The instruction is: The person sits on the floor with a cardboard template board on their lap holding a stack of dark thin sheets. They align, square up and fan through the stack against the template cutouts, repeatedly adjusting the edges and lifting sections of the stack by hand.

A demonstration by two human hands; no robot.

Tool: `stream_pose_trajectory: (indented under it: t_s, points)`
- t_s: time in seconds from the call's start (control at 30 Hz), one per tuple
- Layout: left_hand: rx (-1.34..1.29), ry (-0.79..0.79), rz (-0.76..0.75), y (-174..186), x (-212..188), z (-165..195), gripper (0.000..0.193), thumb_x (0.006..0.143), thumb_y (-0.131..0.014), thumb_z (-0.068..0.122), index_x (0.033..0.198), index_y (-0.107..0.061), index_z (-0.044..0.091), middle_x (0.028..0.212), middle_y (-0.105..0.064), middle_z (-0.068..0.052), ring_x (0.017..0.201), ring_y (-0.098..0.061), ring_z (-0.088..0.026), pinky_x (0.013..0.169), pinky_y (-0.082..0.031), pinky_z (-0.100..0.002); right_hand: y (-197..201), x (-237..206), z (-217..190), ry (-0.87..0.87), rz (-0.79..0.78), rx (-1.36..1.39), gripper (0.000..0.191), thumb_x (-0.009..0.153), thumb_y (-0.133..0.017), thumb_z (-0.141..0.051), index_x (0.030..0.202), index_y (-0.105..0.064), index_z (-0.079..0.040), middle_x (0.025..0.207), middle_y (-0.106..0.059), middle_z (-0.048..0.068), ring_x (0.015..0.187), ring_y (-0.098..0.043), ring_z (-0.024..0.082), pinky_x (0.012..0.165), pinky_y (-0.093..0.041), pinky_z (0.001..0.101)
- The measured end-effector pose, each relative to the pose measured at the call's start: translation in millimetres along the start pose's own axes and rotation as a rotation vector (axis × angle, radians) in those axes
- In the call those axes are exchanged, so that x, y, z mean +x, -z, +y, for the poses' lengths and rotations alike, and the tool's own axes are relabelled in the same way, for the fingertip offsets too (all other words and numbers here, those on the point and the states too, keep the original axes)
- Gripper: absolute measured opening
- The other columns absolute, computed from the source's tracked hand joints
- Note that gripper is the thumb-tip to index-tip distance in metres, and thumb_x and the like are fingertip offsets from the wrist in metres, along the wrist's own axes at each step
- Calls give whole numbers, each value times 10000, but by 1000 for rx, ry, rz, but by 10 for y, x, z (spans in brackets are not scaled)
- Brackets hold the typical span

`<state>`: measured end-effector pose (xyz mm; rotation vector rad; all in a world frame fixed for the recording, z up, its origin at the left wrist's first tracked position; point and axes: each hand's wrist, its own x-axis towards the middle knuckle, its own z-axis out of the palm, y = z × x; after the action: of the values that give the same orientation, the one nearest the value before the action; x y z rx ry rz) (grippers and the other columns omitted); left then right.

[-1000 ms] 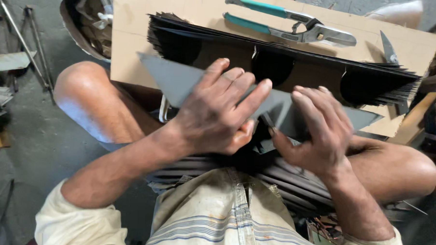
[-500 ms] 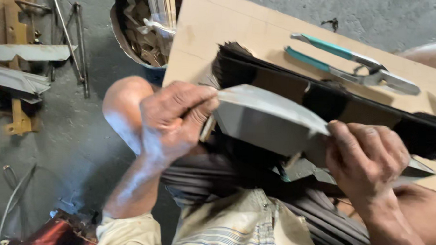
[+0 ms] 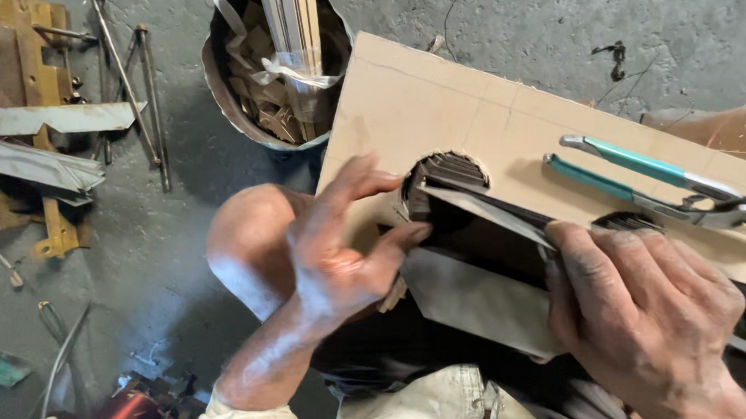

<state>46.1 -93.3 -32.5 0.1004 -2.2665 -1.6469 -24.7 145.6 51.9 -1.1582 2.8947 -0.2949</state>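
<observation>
My right hand (image 3: 646, 306) grips a thin grey metal sheet (image 3: 473, 300) along its right edge, with the sheet's top edge folded toward a stack of dark sheets (image 3: 444, 175). My left hand (image 3: 347, 242) is open with fingers spread, its fingertips touching the left end of the sheet near the stack. The stack shows through a curved notch in a flat cardboard board (image 3: 442, 113) that lies across it. My bare knee (image 3: 244, 238) is below the left hand.
Teal-handled pliers (image 3: 655, 182) lie on the cardboard at the right. A round metal bucket (image 3: 267, 57) of scraps and strips stands on the concrete floor behind the board. Metal rods (image 3: 138, 86) and bent sheet offcuts (image 3: 36, 152) lie at the left.
The view has swung left and down. My left hand has let go of the sheet's left end and opened; my right hand keeps hold of the right edge.
</observation>
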Motion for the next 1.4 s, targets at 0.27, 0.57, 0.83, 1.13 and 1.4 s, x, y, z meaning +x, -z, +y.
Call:
stream_pose_trajectory:
  t_s: [0.27, 0.57, 0.83, 1.13, 1.4]
  points:
    - [171, 16, -3, -148, 224, 63, 601, 843, -718, -46, 1423, -566, 0, 1074, -734, -100, 841, -725, -144, 784, -613, -270, -18, 82, 14, 2, 0, 59, 322, 792, -786, -77, 1101, -707, -27, 864, -681, 71, 704, -648, 239, 627, -494, 369]
    - [-252, 205, 491, 134, 246, -75, 429, 1096, -611, 109, 1487, -530, -48, 824, -645, -70, 697, -550, -124, 701, -474, -260, -20, 100, 25, -13, -28, 86, 335, 806, -793, -88, 1125, -707, -35, 860, -678, 61, 729, -666, 225, 654, -517, 361]
    - [-28, -40, -39, -38, -79, -175, 859, 944, -798, -12, 1627, -280, 35, 1248, -723, -154, 1079, -735, -203, 987, -604, -297, 13, 150, 132, -42, -133, 204, 382, 801, -763, -114, 1165, -704, -11, 930, -713, 100, 761, -704, 253, 643, -540, 372]
    - [-48, -12, -59, -46, -124, -207, 920, 961, -787, -22, 1655, -187, 47, 1287, -709, -190, 1198, -705, -245, 1078, -576, -345, -16, 267, 160, -45, -157, 275, 393, 791, -757, -111, 1164, -696, -4, 955, -712, 107, 796, -716, 244, 654, -553, 369]
    - [34, -120, -87, -8, 19, -175, 786, 977, -796, -11, 1602, -328, 84, 1224, -741, -153, 1124, -755, -251, 1013, -624, -335, -65, 330, 182, 32, -108, 275, 392, 828, -759, -116, 1195, -676, -3, 980, -697, 117, 830, -706, 252, 656, -558, 370]
